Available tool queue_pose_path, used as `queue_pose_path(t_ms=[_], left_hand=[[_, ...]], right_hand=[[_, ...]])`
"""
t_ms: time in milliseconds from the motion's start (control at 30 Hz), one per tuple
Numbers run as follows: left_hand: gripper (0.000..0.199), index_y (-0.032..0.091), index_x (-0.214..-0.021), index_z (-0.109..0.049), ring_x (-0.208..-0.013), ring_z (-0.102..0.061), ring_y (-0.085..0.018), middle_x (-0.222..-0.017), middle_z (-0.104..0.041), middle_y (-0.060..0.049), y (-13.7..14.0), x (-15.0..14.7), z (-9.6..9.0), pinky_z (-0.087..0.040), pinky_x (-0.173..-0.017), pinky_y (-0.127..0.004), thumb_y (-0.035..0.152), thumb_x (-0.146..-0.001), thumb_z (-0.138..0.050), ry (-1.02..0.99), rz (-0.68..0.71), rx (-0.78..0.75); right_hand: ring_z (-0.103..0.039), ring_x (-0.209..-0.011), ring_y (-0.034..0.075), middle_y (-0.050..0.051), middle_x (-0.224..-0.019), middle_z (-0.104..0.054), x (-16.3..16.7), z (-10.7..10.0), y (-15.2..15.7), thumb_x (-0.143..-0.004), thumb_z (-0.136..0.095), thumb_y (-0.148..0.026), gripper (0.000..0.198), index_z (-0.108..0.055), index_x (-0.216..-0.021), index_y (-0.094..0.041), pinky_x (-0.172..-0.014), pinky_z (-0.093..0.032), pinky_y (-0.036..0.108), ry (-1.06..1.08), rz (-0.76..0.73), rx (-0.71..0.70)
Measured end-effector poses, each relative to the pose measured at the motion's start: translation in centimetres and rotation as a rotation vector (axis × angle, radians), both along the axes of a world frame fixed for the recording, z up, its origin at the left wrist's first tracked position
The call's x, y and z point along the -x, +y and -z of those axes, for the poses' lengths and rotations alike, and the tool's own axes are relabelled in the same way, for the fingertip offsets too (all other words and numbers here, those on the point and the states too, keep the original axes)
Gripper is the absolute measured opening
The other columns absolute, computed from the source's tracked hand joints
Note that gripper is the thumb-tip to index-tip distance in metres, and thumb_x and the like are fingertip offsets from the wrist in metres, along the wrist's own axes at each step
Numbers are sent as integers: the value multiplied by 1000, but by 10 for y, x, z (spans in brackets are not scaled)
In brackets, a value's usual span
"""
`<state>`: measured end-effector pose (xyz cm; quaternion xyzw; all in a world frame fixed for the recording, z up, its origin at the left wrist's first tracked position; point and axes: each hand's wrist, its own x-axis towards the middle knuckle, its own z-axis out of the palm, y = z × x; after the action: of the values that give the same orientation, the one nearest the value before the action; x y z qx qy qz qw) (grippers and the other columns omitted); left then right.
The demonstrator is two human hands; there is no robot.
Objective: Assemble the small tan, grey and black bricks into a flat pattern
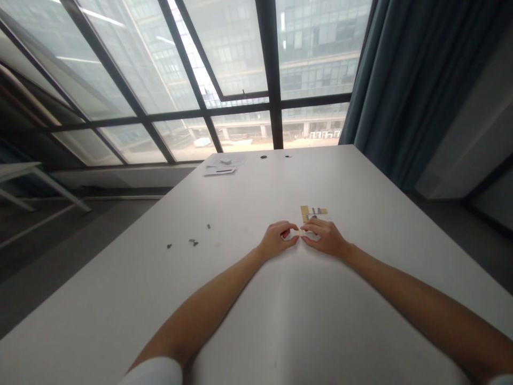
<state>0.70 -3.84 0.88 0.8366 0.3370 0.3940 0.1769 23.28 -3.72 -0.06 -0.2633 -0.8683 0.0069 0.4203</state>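
My left hand (pixel 279 238) and my right hand (pixel 325 236) meet over the white table, thumbs and fingertips pinched toward each other. Between the fingertips is a small pale piece (pixel 300 232), mostly covered, so its kind is hard to make out. Both hands appear closed on it. Just beyond my right hand lies a group of small yellow pieces (pixel 305 210) in a row, with dark grey pieces (pixel 316 210) among them. My right fingers hide the near part of this group.
On the white table (pixel 240 299), several small dark pieces (pixel 193 242) lie to the left. Papers (pixel 220 170) rest at the far left corner, and a round black object (pixel 263 156) sits near the far edge. Windows stand behind; a blue curtain (pixel 385 96) hangs at right.
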Motion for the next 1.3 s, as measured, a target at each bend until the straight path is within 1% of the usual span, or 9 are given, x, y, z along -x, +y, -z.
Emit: queue_pose_path(t_ms=[233, 467, 600, 733, 867, 1000, 1167, 1300], left_hand=[[17, 16, -95, -71, -58, -41, -8, -62, -43, 7, -1, 0, -2, -34, -61, -21, 27, -82, -70, -13, 9, -10], [19, 16, -96, -71, -58, -41, -9, -62, -44, 6, -1, 0, -3, -35, -61, -22, 31, -84, -69, -6, 8, -12], [21, 17, -98, -72, -58, -41, -9, -61, -44, 6, 1, 1, 1, -36, -61, -22, 33, -86, -68, -13, 3, -29], [23, 17, -102, -73, -58, -42, -9, -62, -44, 5, 5, 2, 7, -36, -61, -22, 36, -90, -66, -27, 13, -27], [28, 18, -106, -75, -58, -42, -9, -63, -46, 4, 7, 3, 10, -36, -60, -22, 40, -92, -65, -46, 18, -17], [33, 19, -112, -74, -58, -41, -9, -62, -45, 5, 7, 3, 9, -36, -61, -22, 43, -90, -68, -58, -33, -9], [31, 19, -105, -75, -58, -41, -9, -61, -45, 6, 7, 2, 10, -36, -60, -22, 44, -88, -70, -60, -58, 1], [33, 19, -109, -75, -58, -42, -9, -62, -47, 5, 8, 2, 11, -36, -60, -22, 45, -90, -67, -53, -43, -11]], right_hand=[[-68, -83, 18, 6, -93, -71, 1, -5, -3, -89, -64, -23, 16, -67, -105, -22, -74, -56, 29, 16, 2, -18], [-68, -82, 18, 6, -91, -70, 2, -7, -4, -90, -63, -22, 13, -66, -102, -22, -73, -55, 30, 17, -4, -3], [-67, -79, 17, 5, -89, -70, 3, -7, -4, -90, -64, -23, 11, -66, -101, -22, -71, -54, 28, 27, 1, 4], [-64, -72, 15, 4, -85, -68, 2, -6, -2, -90, -64, -24, 8, -65, -98, -21, -65, -50, 26, 40, 5, 7], [-62, -71, 14, 3, -83, -66, 1, -4, 0, -91, -64, -25, 8, -64, -98, -21, -65, -49, 26, 39, 1, 18], [-61, -70, 14, 2, -81, -65, 1, -4, 0, -91, -64, -26, 7, -64, -96, -21, -64, -48, 26, 49, 6, 13], [-60, -68, 14, 2, -81, -65, 1, -5, -1, -90, -64, -25, 6, -63, -94, -21, -63, -47, 26, 48, 16, 10], [-62, -71, 15, 3, -82, -65, 0, -3, 0, -90, -65, -25, 6, -63, -95, -22, -64, -48, 26, 43, 17, 18]])
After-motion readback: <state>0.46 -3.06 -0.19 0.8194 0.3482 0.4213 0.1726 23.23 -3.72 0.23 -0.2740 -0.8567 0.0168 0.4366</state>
